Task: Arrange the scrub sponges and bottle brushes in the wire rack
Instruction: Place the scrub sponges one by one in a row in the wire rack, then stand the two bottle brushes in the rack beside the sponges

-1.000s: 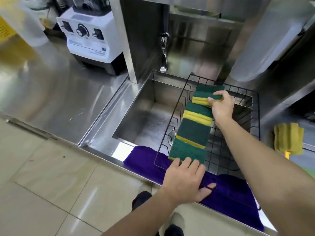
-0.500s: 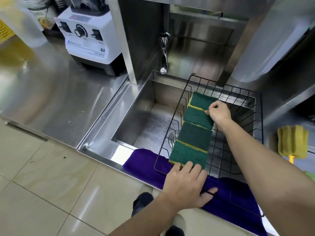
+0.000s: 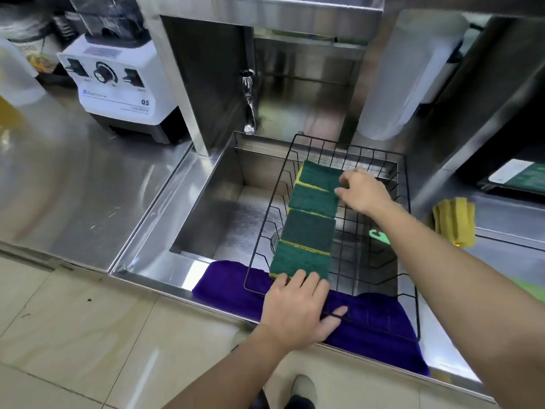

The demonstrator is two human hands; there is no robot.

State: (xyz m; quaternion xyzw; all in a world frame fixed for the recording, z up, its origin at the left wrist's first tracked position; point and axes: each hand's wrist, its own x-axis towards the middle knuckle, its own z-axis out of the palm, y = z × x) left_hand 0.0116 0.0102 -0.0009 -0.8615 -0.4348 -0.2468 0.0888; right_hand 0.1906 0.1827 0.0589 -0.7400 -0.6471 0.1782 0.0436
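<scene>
With four sponges (image 3: 309,222) rowed in the rack (image 3: 404,231), left hand (image 3: 298,311) flat, right hand (image 3: 364,190) fingertips loosely nudging the far one, brush (image 3: 455,219) at right edge seems next.

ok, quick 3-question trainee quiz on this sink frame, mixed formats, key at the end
1. How many green-and-yellow scrub sponges lie in a row in the black wire rack?
2. True or false: the left hand rests at the near end of the row, and the right hand touches its far end.
3. The yellow bottle brush is: A) inside the rack, B) on the steel counter right of the sink, C) in the left hand.

Key:
1. Four, overlapping along the rack's left side.
2. True.
3. B; it is not yet in the rack.
</scene>
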